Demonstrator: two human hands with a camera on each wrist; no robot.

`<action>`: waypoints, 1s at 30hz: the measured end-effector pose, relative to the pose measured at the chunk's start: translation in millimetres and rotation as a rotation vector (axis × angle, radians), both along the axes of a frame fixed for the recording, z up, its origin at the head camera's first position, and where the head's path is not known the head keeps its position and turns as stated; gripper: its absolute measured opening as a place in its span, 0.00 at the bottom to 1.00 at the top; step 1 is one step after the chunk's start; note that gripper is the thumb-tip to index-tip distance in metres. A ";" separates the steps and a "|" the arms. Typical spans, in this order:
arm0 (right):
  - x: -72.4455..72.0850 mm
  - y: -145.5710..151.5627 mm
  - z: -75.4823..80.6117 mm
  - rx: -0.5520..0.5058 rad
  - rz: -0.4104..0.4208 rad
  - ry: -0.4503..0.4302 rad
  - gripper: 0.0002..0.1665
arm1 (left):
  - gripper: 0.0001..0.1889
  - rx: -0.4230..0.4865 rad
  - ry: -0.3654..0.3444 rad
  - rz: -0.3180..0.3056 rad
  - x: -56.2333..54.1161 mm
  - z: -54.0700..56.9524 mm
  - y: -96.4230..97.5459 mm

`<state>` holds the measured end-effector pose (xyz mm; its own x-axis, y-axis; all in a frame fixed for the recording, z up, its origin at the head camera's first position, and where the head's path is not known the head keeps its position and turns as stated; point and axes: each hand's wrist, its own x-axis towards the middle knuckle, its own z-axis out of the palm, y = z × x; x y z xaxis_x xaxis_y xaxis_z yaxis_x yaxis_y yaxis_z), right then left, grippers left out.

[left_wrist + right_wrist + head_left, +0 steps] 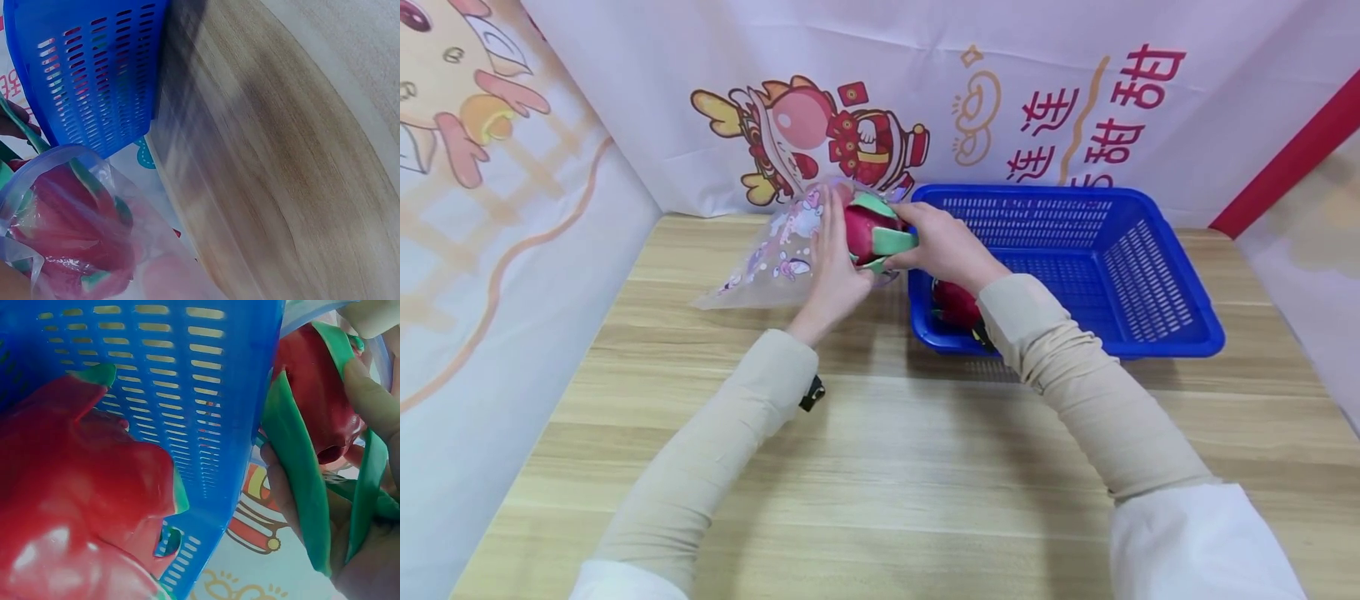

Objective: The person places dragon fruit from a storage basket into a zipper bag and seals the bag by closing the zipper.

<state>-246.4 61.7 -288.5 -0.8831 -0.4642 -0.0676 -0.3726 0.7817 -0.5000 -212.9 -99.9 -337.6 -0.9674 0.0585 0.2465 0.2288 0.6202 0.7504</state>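
Observation:
Over the back of the table, a red toy dragon fruit (861, 229) with green leaf flaps sits in the mouth of a clear printed plastic bag (767, 262). My left hand (837, 271) holds the bag at its opening, fingers stretched along the fruit's side. From the right, my right hand (951, 246) grips the fruit at its leafy end, leaves lying between the fingers in the right wrist view. Through the film, the left wrist view shows the fruit's red body (78, 231) inside the bag. Another dragon fruit (75, 500) lies in the basket below my right wrist.
A blue plastic basket (1213, 333) with slotted walls stands at the back right, close beside the bag. Behind it hangs a white printed cloth (1052, 50). Wooden tabletop (880, 492) stretches in front. A small black object (812, 393) shows by the left sleeve.

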 end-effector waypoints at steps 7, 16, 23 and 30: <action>-4.0 4.4 -1.4 -0.076 -0.020 -0.060 0.37 | 0.56 0.010 0.001 0.007 0.2 1.9 -4.8; -3.4 -4.0 1.2 -0.179 -0.114 -0.074 0.27 | 0.56 -0.028 0.005 -0.013 1.0 0.7 -6.8; -4.4 -5.4 -0.1 -0.184 -0.114 -0.083 0.22 | 0.56 -0.066 -0.009 -0.018 1.6 -2.7 -7.0; -6.6 -4.2 0.3 -0.076 -0.058 -0.038 0.25 | 0.55 -0.079 -0.001 -0.015 1.8 -3.5 -8.9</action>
